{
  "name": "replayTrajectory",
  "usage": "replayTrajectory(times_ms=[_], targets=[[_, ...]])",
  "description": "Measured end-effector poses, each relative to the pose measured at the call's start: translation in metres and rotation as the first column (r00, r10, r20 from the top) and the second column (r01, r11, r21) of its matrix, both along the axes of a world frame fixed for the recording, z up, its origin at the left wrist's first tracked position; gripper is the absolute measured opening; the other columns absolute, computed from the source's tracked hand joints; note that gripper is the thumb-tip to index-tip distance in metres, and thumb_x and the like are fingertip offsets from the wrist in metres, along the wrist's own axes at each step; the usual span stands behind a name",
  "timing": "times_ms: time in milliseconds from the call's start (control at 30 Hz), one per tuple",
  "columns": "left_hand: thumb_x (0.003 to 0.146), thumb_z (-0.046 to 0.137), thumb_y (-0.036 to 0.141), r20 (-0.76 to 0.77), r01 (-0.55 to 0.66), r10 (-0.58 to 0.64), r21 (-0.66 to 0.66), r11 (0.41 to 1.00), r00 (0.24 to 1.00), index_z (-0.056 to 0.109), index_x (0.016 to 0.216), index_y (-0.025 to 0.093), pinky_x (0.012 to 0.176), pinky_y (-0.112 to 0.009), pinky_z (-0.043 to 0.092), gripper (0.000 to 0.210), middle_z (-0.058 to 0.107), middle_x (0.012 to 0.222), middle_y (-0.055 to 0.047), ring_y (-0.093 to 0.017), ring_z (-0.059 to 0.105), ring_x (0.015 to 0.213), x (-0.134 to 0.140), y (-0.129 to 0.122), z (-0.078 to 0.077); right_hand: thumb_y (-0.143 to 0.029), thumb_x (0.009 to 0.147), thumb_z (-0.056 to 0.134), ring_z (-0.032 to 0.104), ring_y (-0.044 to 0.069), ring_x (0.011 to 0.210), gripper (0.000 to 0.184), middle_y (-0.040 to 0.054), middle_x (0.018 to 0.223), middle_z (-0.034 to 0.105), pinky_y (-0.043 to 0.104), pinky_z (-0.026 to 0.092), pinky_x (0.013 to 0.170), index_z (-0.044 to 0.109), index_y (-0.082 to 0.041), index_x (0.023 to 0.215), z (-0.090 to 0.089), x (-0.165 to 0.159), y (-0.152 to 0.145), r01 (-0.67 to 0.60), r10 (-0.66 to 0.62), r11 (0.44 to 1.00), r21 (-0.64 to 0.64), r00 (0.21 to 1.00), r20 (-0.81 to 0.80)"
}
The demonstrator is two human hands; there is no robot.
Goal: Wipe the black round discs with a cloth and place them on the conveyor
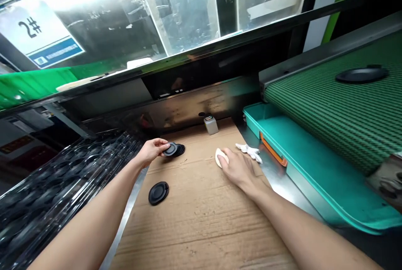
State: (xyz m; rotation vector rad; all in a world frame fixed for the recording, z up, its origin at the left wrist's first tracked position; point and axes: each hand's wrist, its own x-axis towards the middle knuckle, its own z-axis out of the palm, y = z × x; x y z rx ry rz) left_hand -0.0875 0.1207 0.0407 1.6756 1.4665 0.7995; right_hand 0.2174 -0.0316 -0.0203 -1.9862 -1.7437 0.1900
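My left hand (154,151) pinches a round black plastic lid (171,149) by its edge. Right beside that lid, partly behind it, lie more black lids (180,149) in a small stack. Closer to me on the cardboard sheet (194,219) rests another black lid (158,193), perhaps more than one stacked. My right hand (236,165) is closed around a white pad or folded cloth (220,158), low over the cardboard or touching it. A crumpled white cloth (249,152) lies just beyond the right hand.
A small bottle (211,124) stands at the cardboard's far edge. To the right, a teal bin (317,173) sits beneath a green conveyor belt (320,94) that carries a black lid (361,74). Clear plastic trays with round black pieces (65,178) fill the left side.
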Motion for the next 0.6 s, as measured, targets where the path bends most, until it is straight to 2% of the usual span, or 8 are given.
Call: replayTrajectory(times_ms=[133,233,300,367,467,533,600], targets=[[0.052,0.082,0.047,-0.057,-0.036,0.036,-0.007,0.999,0.998,0.067,0.083,0.01,0.051,-0.026,0.044,0.051,0.068,0.072,-0.007,-0.012,0.055,0.057,0.008,0.009,-0.016,-0.05,0.095,0.035,0.065,0.024,0.078,0.039,0.0053,0.086,0.07,0.03,0.038,0.064,0.059,-0.027,0.117,-0.004,0.0,0.001,0.008,-0.008,1.0,-0.007,1.0,0.017],[0.054,0.08,0.049,-0.103,-0.05,0.049,-0.008,0.999,0.994,0.068,0.086,0.009,0.052,-0.026,0.044,0.053,0.068,0.074,-0.008,-0.013,0.056,0.058,0.013,0.014,-0.022,-0.048,0.095,0.036,0.065,0.023,0.077,0.037,0.0059,0.087,0.07,0.031,0.038,0.065,0.059,-0.026,0.115,-0.005,0.001,0.002,0.011,-0.011,1.0,0.021,1.0,0.027],[0.055,0.079,0.052,-0.135,-0.048,0.046,-0.013,0.999,0.99,0.068,0.095,0.009,0.052,-0.027,0.045,0.059,0.07,0.081,-0.011,-0.017,0.06,0.063,0.016,0.015,-0.02,-0.047,0.095,0.036,0.064,0.022,0.076,0.036,0.006,0.087,0.07,0.031,0.038,0.066,0.06,-0.027,0.113,-0.003,0.001,0.001,0.007,-0.009,0.999,0.032,0.999,0.033],[0.056,0.078,0.054,-0.162,-0.04,0.035,-0.028,0.999,0.986,0.065,0.109,0.012,0.054,-0.028,0.047,0.069,0.07,0.098,-0.015,-0.022,0.064,0.075,0.021,0.013,-0.014,-0.045,0.095,0.036,0.064,0.022,0.076,0.034,0.006,0.086,0.07,0.031,0.039,0.066,0.06,-0.026,0.11,-0.001,0.002,0.0,0.009,-0.01,1.0,0.029,0.999,0.035],[0.051,0.081,0.052,-0.268,0.034,-0.035,-0.007,0.999,0.963,0.058,0.124,0.017,0.068,-0.031,0.051,0.084,0.062,0.123,-0.017,-0.028,0.064,0.096,0.032,0.008,-0.005,-0.045,0.096,0.035,0.064,0.023,0.077,0.034,0.006,0.084,0.07,0.031,0.039,0.068,0.06,-0.026,0.109,0.003,0.002,-0.002,0.004,-0.005,1.0,0.022,0.999,0.039],[0.047,0.083,0.049,-0.371,0.103,-0.086,0.028,0.994,0.924,0.057,0.126,0.017,0.081,-0.033,0.05,0.09,0.062,0.124,-0.016,-0.029,0.063,0.103,0.04,0.005,-0.002,-0.045,0.096,0.034,0.064,0.023,0.078,0.035,0.0062,0.084,0.07,0.031,0.039,0.069,0.06,-0.026,0.109,0.004,0.002,-0.002,-0.002,0.002,1.0,0.013,0.999,0.033],[0.046,0.082,0.049,-0.447,0.149,-0.118,0.036,0.988,0.887,0.06,0.122,0.016,0.089,-0.034,0.047,0.086,0.065,0.119,-0.014,-0.031,0.062,0.106,0.045,0.004,-0.002,-0.045,0.096,0.034,0.065,0.022,0.079,0.034,0.0065,0.085,0.07,0.03,0.04,0.068,0.059,-0.025,0.109,0.005,0.002,-0.002,-0.009,0.009,1.0,-0.008,1.0,0.013]])
